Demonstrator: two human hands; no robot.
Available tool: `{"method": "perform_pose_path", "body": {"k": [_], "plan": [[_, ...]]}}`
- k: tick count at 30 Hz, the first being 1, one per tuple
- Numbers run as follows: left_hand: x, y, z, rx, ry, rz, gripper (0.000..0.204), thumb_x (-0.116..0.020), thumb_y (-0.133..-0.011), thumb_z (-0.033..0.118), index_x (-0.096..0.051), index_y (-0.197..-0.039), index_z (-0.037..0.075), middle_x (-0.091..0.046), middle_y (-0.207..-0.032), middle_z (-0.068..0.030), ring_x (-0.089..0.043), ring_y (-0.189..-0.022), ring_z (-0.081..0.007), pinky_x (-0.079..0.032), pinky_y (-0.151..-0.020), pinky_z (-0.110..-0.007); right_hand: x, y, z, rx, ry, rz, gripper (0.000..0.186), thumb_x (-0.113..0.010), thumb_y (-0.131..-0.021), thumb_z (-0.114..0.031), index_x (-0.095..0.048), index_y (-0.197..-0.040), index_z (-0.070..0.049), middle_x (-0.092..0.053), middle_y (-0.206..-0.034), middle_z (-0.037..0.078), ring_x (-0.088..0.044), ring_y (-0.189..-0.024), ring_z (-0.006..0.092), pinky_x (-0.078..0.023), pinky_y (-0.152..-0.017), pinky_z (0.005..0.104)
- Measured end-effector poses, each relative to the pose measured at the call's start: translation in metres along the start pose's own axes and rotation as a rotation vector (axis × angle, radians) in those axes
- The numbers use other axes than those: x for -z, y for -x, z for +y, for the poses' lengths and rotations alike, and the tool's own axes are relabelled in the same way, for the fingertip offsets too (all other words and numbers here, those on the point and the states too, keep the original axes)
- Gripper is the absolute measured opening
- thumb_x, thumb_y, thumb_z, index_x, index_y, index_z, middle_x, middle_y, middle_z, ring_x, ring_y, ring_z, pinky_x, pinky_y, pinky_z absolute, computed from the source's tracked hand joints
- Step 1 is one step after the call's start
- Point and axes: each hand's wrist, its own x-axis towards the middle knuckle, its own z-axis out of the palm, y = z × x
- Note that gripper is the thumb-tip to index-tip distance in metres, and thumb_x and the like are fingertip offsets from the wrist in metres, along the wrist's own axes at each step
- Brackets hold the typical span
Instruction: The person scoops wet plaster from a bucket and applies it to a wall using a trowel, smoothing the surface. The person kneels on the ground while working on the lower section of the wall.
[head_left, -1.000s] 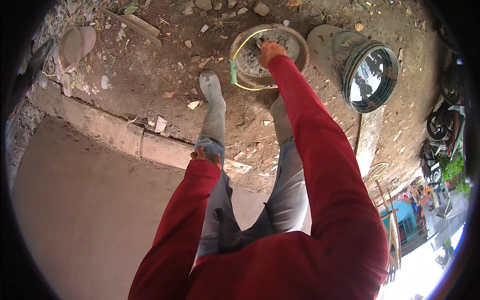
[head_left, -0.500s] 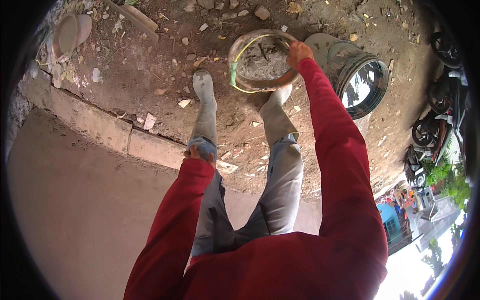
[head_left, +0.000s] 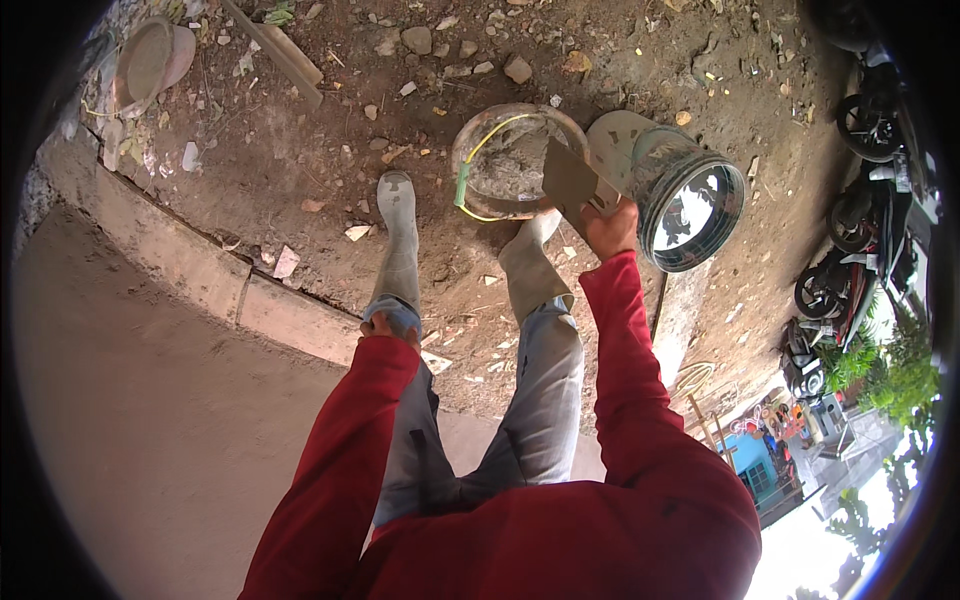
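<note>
My right hand is closed around a trowel with a flat grey blade; its handle is mostly hidden by my fingers. The blade overlaps the right rim of a bucket, though I cannot tell if they touch. Grey mortar-like material lies in that bucket, and a yellow wire handle with a green grip hangs across its left side. My left hand rests over my left knee with its fingers spread and holds nothing.
A wide container of liquid stands right of the bucket, its surface reflecting sky. Another bucket and a plank lie at far left. A concrete ledge borders the rubble-strewn dirt. Motorbikes are at right.
My right hand has come back from the bucket's far right rim toward me, and the trowel blade now shows clearly in it. My left hand stays on the knee. The view has shifted slightly.
</note>
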Motion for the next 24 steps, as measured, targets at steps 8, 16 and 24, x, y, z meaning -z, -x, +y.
{"method": "perform_pose_path", "body": {"k": [8, 16, 24], "plan": [[0.013, 0.004, 0.002, 0.03, -0.001, -0.024, 0.074, -0.073, -0.074, 0.035, -0.036, -0.132, 0.008, -0.037, -0.131, -0.0241, -0.047, -0.117, -0.042, -0.046, -0.093, -0.046, 0.001, -0.082, -0.026, -0.329, -0.832, -0.064, 0.038, -0.076, -0.073, -0.007, -0.062, -0.106, 0.005, -0.066, -0.098, 0.01, -0.063, -0.086, 0.0191, -0.053, -0.074, 0.0314], [0.024, 0.012, -0.002, 0.039, 0.033, -0.062, 0.076, -0.072, -0.075, 0.038, -0.034, -0.133, 0.008, -0.036, -0.133, -0.0256, -0.049, -0.116, -0.0432, -0.046, -0.094, -0.046, -0.152, -0.03, 0.014, -0.643, -0.432, -0.051, 0.043, -0.068, -0.085, -0.032, -0.062, -0.1, 0.007, -0.068, -0.086, 0.015, -0.066, -0.065, 0.0203, -0.053, -0.053, 0.031], [0.029, 0.019, -0.015, 0.022, 0.117, -0.063, 0.077, -0.07, -0.075, 0.04, -0.033, -0.134, 0.007, -0.037, -0.132, -0.0242, -0.047, -0.117, -0.0428, -0.044, -0.094, -0.048, -0.182, 0.015, -0.08, -0.821, -0.797, -0.215, 0.041, -0.06, -0.09, -0.039, -0.059, -0.089, 0.002, -0.066, -0.078, 0.017, -0.065, -0.067, 0.0236, -0.05, -0.063, 0.0329]]}}
